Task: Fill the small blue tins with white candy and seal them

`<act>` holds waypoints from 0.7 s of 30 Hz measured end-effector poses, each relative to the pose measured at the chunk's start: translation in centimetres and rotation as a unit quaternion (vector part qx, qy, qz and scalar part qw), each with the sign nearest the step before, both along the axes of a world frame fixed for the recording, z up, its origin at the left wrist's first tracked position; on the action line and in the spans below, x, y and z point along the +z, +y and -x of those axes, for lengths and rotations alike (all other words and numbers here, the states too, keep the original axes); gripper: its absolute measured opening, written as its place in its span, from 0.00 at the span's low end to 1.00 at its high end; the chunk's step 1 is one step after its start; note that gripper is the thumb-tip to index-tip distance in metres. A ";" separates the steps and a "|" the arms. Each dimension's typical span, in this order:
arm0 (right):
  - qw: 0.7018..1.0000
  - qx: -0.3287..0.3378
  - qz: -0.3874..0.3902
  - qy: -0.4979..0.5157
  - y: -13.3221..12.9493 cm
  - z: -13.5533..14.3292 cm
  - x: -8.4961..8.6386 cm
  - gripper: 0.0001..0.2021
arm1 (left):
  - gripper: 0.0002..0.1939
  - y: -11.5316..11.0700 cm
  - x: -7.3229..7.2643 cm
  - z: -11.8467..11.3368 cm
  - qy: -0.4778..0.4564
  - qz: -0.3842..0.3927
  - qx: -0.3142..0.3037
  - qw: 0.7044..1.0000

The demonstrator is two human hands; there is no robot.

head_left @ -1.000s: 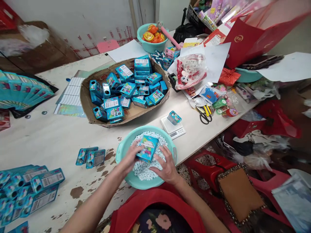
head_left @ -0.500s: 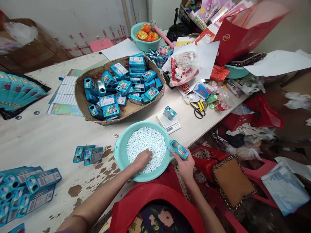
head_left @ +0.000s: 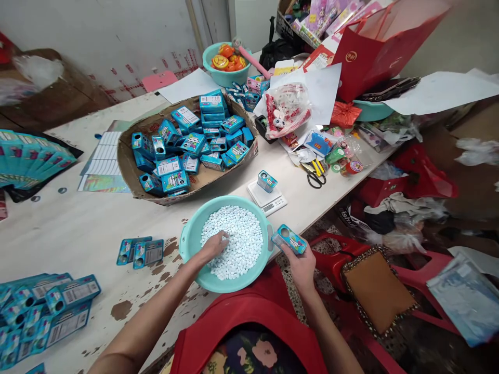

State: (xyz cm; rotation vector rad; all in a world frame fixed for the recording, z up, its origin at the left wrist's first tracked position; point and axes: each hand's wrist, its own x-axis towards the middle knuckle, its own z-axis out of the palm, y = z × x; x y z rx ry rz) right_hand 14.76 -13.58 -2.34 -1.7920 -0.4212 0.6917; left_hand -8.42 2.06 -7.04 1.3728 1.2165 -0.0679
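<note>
On the big table (head_left: 156, 218), a brown box (head_left: 212, 182) sits near a round green tub (head_left: 192, 221), the left hand (head_left: 212, 247) curls inside but I can't tell its grip, the right hand (head_left: 303, 265) holds a blue pack (head_left: 289, 239) beside the tub, and tiny white bits (head_left: 244, 244) lie inside.

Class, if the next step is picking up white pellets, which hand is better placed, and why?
Probably the left: the left hand is down at the white pellets inside the basin, while the right hand holds a blue box outside it.
</note>
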 end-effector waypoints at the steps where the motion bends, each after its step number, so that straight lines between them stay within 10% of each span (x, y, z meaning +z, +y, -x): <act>1: 1.000 -0.008 0.006 -0.003 -0.2 -0.3 0.0 0.21 | 0.13 0.2 0.0 0.0 0.016 -0.016 -0.003 1.000; 11: 0.999 -0.041 0.005 0.006 -0.5 -2.2 -0.5 0.21 | 0.14 4.2 0.7 -2.8 -0.121 0.260 0.131 0.949; 17: 0.999 -0.044 0.004 0.020 -0.6 -2.7 -1.2 0.20 | 0.08 11.0 5.7 -11.9 -0.118 -0.004 -0.028 0.993; 21: 0.999 -0.048 0.018 0.016 -0.9 -3.1 -1.7 0.20 | 0.09 14.8 7.0 -18.1 0.017 -0.254 -0.197 0.947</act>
